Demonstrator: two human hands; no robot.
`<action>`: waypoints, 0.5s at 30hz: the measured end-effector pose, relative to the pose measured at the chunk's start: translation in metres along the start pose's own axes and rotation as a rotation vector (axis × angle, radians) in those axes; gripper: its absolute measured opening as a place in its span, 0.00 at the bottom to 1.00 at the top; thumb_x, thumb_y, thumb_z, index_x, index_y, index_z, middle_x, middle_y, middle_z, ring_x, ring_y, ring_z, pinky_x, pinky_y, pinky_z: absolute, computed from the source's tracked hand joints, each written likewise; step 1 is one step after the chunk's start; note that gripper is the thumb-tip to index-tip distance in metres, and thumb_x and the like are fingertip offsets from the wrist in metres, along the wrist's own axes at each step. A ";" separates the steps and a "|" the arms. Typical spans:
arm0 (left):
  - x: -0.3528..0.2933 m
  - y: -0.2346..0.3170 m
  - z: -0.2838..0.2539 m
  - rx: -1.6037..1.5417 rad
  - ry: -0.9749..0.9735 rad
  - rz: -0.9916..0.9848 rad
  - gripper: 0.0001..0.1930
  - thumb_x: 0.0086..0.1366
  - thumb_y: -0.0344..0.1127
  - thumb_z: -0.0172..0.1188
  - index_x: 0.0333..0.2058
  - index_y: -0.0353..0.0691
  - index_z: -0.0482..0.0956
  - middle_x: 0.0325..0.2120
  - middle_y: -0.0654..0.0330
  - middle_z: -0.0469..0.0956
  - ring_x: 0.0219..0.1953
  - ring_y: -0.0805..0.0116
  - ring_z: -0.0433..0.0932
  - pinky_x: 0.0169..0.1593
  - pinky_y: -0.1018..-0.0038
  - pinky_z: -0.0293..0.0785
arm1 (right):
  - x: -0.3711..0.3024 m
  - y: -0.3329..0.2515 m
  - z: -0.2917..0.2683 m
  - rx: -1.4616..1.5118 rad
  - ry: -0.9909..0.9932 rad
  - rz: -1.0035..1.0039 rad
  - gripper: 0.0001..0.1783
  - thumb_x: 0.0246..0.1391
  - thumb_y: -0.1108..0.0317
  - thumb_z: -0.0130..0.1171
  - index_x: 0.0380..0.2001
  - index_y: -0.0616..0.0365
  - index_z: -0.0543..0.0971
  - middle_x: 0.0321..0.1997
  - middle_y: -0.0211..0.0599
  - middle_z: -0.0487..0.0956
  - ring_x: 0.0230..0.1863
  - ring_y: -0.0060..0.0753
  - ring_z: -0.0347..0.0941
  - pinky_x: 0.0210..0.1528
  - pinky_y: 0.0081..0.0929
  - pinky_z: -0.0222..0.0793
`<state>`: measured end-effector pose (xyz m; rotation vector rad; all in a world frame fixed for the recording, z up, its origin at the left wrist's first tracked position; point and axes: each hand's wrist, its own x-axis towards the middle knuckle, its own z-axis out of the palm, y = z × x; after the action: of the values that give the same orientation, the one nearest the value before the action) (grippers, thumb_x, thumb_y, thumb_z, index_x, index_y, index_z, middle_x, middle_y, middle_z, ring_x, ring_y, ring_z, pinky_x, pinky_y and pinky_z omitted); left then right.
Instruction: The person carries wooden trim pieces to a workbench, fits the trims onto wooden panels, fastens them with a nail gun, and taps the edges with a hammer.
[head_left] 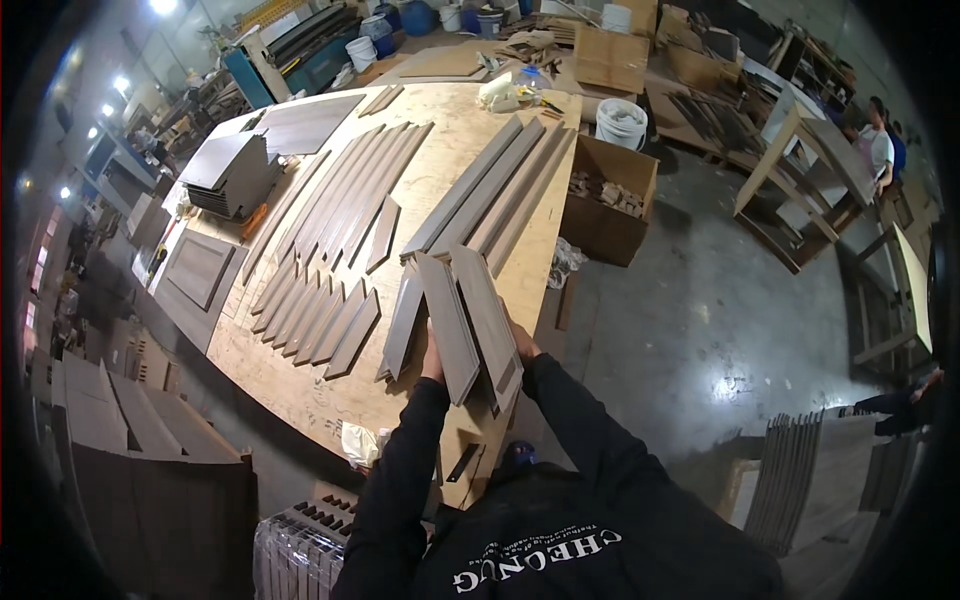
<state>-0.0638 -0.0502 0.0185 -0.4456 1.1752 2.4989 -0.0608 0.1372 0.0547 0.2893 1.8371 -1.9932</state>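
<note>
Two short grey-brown wooden frame rails with slanted ends are held up side by side over the near right part of the table. My left hand [432, 360] is closed on the outer side of the left rail [449, 325]. Against the outer edge of the right rail [488, 318], my right hand [522, 342] is closed as well; the rails hide many of its fingers. Similar rails [403, 325] lie just left of and beneath the held pair. Longer mitred rails [480, 185] lie beyond, on the plywood table [255, 355].
Rows of long strips [355, 185] and short rails [330, 325] cover the table's middle. Stacked dark panels [232, 175] stand at far left. A cardboard box [608, 235] of offcuts and a white bucket [621, 124] are off the right edge. Wrapped panels [300, 555] stand near my left elbow.
</note>
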 end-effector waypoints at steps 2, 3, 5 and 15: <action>0.005 0.011 0.004 0.078 0.070 -0.014 0.23 0.70 0.47 0.43 0.54 0.33 0.67 0.41 0.56 0.77 0.39 0.68 0.79 0.42 0.73 0.78 | 0.007 -0.004 0.002 -0.068 -0.009 -0.048 0.50 0.55 0.26 0.27 0.63 0.57 0.61 0.60 0.49 0.68 0.58 0.40 0.65 0.60 0.32 0.58; 0.009 0.013 0.005 0.079 0.071 -0.006 0.23 0.70 0.47 0.43 0.54 0.33 0.67 0.41 0.56 0.77 0.39 0.68 0.79 0.42 0.73 0.78 | 0.007 -0.005 0.001 -0.052 -0.036 -0.143 0.51 0.54 0.25 0.27 0.64 0.58 0.60 0.61 0.48 0.67 0.58 0.40 0.65 0.60 0.31 0.58; 0.019 0.015 -0.003 0.386 -0.008 0.013 0.46 0.61 0.73 0.36 0.63 0.36 0.57 0.56 0.52 0.67 0.54 0.60 0.70 0.57 0.70 0.65 | 0.016 0.000 0.007 0.015 -0.047 -0.174 0.52 0.54 0.24 0.28 0.63 0.60 0.60 0.61 0.47 0.67 0.58 0.38 0.65 0.60 0.30 0.58; -0.041 0.037 0.028 0.174 -0.098 0.105 0.43 0.65 0.68 0.37 0.64 0.37 0.52 0.61 0.55 0.60 0.62 0.61 0.60 0.64 0.69 0.54 | -0.020 -0.058 0.001 0.516 -0.184 -0.024 0.51 0.53 0.24 0.30 0.62 0.59 0.63 0.58 0.37 0.70 0.55 0.31 0.67 0.58 0.25 0.61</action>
<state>-0.0474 -0.0572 0.0779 -0.2188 1.3947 2.4461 -0.0677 0.1418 0.1159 0.2202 1.2010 -2.3980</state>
